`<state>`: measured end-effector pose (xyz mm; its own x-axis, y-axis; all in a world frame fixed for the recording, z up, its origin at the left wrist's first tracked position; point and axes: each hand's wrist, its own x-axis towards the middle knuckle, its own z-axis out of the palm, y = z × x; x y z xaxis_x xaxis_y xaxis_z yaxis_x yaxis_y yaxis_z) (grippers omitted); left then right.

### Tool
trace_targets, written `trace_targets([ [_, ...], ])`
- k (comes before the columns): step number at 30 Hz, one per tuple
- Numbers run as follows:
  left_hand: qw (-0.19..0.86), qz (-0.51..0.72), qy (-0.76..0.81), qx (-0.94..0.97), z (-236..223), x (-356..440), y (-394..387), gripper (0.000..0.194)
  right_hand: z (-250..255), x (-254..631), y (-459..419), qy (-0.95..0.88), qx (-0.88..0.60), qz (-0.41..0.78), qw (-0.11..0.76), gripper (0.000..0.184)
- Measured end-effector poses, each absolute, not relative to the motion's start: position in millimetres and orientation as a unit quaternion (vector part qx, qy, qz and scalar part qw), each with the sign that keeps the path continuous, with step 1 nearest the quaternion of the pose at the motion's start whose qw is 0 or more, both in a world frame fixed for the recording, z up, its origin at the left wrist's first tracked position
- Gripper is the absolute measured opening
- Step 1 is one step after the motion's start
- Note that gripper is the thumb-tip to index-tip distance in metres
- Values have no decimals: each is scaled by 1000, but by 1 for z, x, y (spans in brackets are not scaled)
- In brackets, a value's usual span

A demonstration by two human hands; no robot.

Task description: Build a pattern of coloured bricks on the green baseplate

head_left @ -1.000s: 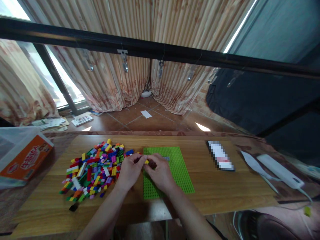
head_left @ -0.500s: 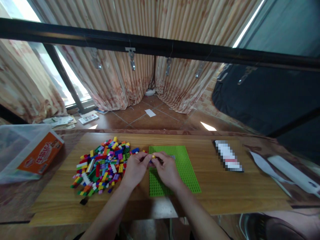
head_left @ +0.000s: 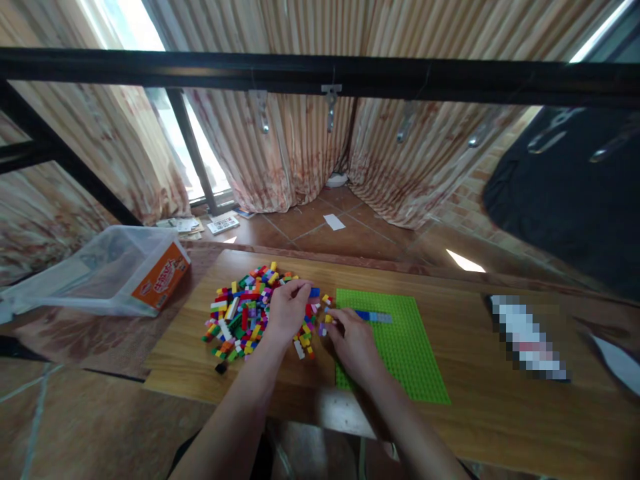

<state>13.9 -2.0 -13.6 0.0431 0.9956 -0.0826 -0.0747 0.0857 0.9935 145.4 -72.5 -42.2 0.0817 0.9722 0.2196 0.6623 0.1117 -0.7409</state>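
Observation:
My left hand is over the right side of a pile of colourful toy bricks, thumb and fingers pressed together beside a blue brick. What lies between those fingertips, if anything, is hidden. Over the left edge of a green baseplate, my right hand pinches a small stack of toy bricks, yellow above and purple below. Just beyond the right hand, a row of dark blue to light blue bricks sits on the baseplate.
A clear plastic bin with an orange label stands left of the wooden table. A blurred-out flat object lies on the table's right side. A black bar with hanging clips crosses ahead, before the curtains.
My hands have moved apart. The left has gone over to the brick pile, while the right keeps the small yellow and purple stack. The view has turned left.

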Motion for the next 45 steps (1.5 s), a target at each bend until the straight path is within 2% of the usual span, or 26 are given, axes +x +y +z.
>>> trace_targets([
  [6, 565, 473, 492, 464, -14, 11, -3, 16, -40, 136, -71, -642, -587, 289, 400, 27],
  [12, 590, 443, 485, 469, -7, 11, -9, 16, -36, 146, -70, -595, -596, 239, 482, 24],
  [15, 610, 402, 462, 504, -5, 16, -13, 13, -29, 156, -72, -586, -599, 233, 493, 26],
  [20, 621, 364, 427, 547, -7, 23, -18, 21, -20, 167, -84, -634, -576, 262, 445, 25],
  [25, 618, 356, 394, 580, -11, 38, -25, 22, -22, 173, -100, -616, -605, 254, 437, 32],
  [33, 619, 337, 413, 577, -16, 56, -37, 16, -24, 224, -113, -555, -748, 134, 339, 43],
  [38, 580, 325, 436, 607, -21, 59, -38, 11, -26, 254, -116, -547, -786, 89, 274, 37],
  [45, 503, 312, 424, 685, -32, 67, -42, 19, -21, 258, -120, -536, -822, 68, 177, 29],
])
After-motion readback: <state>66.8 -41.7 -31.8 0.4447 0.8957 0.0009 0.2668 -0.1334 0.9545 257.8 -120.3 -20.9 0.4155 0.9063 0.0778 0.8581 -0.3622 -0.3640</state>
